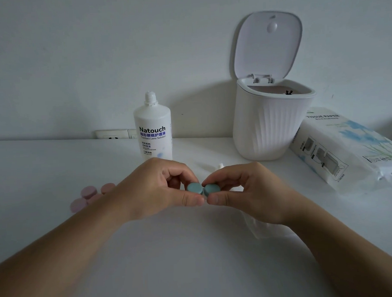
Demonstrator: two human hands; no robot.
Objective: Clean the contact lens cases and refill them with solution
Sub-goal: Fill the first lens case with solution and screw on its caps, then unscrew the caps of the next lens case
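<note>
Lens case (pixel 202 189) held above table (pixel 172 250) centre, between left hand (pixel 156 188) and right hand (pixel 248 191). Second lens case (pixel 89 195) on table, left of left hand, partly behind it. Solution bottle (pixel 153 127) upright behind hands. Bin (pixel 270 120), lid up, right of bottle, against wall. Tissue pack (pixel 347 148) lying right of bin. Tissue (pixel 259 228) under right wrist.

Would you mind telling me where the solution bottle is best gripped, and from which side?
Grip the solution bottle around its broad, upright body, probably from the front or its left. The open bin crowds its right, and the narrow capless neck offers fingers little purchase.
</note>
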